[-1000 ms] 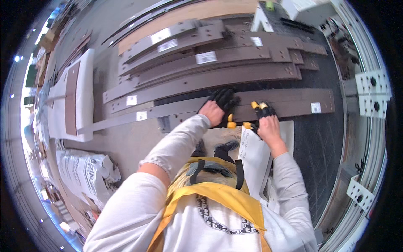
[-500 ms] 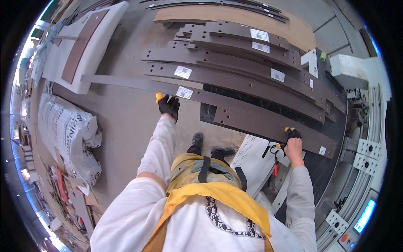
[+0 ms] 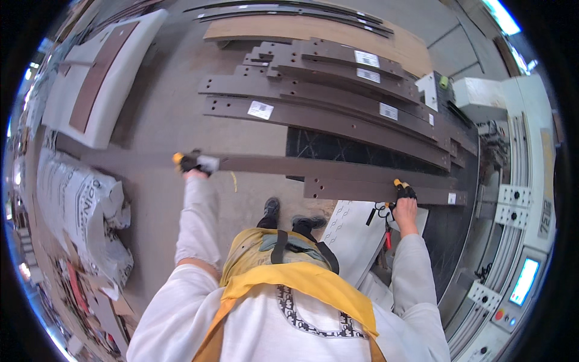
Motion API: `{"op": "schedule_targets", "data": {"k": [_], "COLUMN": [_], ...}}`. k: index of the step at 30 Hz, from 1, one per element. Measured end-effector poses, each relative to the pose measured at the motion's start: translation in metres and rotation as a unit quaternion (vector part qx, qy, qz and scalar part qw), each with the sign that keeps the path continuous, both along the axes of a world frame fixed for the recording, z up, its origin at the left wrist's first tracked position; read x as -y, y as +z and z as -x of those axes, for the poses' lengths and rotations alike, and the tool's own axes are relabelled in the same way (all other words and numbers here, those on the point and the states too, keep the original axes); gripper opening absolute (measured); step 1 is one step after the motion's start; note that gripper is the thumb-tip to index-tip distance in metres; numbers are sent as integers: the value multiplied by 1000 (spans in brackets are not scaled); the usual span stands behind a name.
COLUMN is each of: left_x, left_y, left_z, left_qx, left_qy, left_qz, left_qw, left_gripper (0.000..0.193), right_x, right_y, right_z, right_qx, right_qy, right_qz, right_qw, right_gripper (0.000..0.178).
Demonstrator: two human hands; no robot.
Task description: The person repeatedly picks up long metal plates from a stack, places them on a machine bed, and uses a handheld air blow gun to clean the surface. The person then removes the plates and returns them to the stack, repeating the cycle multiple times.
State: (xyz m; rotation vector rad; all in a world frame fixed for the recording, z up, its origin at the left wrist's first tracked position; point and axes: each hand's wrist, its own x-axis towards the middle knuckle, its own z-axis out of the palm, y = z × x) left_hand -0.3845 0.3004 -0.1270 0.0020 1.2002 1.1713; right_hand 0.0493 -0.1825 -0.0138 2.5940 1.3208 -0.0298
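A long narrow brown board (image 3: 338,167) runs from left to right in front of me, its left end blurred. My left hand (image 3: 193,161), in a black glove with a yellow tip, grips it beside a white label. My right hand (image 3: 405,199), in a similar glove, has its fingers curled over a shorter brown board (image 3: 356,189) with drilled holes, which lies along the long board's near side. Whether those fingers also touch the long board is hidden. Beyond is a stack of labelled brown boards (image 3: 338,93) on a black surface (image 3: 307,143).
A white machine (image 3: 518,166) with rails and a lit screen (image 3: 524,282) stands at the right. White padding with a brown panel (image 3: 104,78) is at the far left, above a printed plastic bundle (image 3: 84,205). Scissors (image 3: 380,212) and a red-handled tool (image 3: 388,240) are by my right hand.
My left hand has moved left and toward me with the long board. The shorter board's left end has swung nearer me. My right hand stays on its near edge.
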Motion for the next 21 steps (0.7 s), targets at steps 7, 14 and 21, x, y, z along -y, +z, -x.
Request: {"op": "schedule_targets", "data": {"k": [7, 14, 21], "left_x": [-69, -136, -187], "left_y": [35, 168, 330], "left_z": [174, 287, 372], "left_qx": [-189, -257, -274], "left_qy": [54, 5, -47], "left_qz": [-44, -166, -313], "left_qw": [980, 952, 908], "left_gripper": [35, 35, 36], "right_x": [-3, -2, 13], "right_y": [3, 18, 111], "right_z": [3, -10, -1], "right_qx": [46, -30, -42], "right_qy": [61, 44, 64], "right_qz": [48, -13, 79], "right_qw": [996, 999, 994], "right_gripper": [14, 7, 9]}}
